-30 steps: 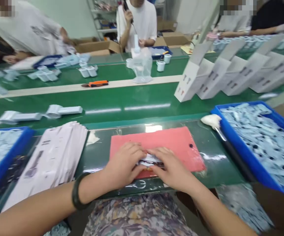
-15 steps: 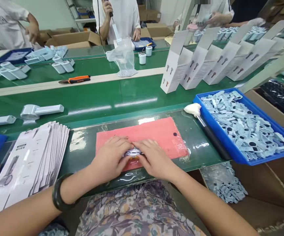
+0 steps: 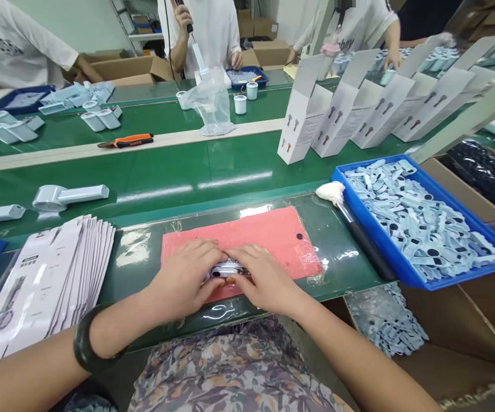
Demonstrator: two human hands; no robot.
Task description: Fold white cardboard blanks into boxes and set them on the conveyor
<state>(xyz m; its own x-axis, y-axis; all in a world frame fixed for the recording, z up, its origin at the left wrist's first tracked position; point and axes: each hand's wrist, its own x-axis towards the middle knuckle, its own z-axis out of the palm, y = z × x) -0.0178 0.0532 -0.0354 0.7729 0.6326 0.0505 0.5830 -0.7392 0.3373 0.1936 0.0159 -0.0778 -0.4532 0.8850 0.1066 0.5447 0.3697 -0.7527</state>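
Observation:
Both my hands grip a small pale plastic part (image 3: 230, 268) low over the pink mat (image 3: 273, 229). A dark round spot and dark edges show on the part; its ends are covered by my fingers. My left hand (image 3: 191, 272) wraps its left end, thumb along the near side. Around the right end, my right hand (image 3: 266, 277) is closed, its thumb almost meeting the left one.
A blue tray (image 3: 341, 177) of pale plastic pieces stands right, beside a black-handled tool (image 3: 365, 240). Flat printed cartons (image 3: 36, 286) lie left. Beyond are pale fan bodies (image 3: 71, 196), orange pliers (image 3: 127, 141), upright white boxes (image 3: 299, 114) and several co-workers (image 3: 206, 34).
The plastic part has turned in my fingers, so its side with the dark spot now shows. Across the belt, the co-worker at the right has lowered a hand holding a pale piece towards the boxes.

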